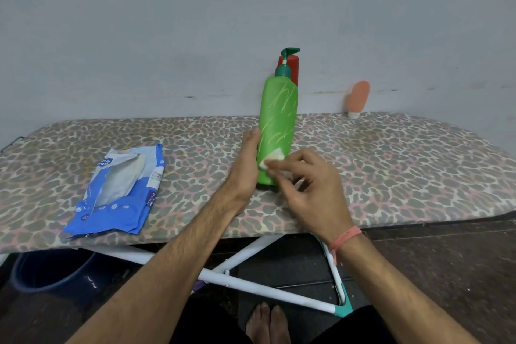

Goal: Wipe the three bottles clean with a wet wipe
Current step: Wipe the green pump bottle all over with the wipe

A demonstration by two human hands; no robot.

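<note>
My left hand (248, 165) grips the tall green plastic pump bottle (277, 126) while my right hand (310, 190) pinches the white wet wipe (275, 159) against its base; next, probably upward strokes

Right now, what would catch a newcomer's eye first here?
The green pump bottle standing mid-board, steadied by the left hand while the right hand rubs a wipe on its lower side. Next, the blue wipes pack lying at the left, and the leopard-print ironing board under everything.

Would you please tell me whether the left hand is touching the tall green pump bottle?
Touching. The head view shows the left hand pressed against the left side of the tall green pump bottle, with no gap.
</note>
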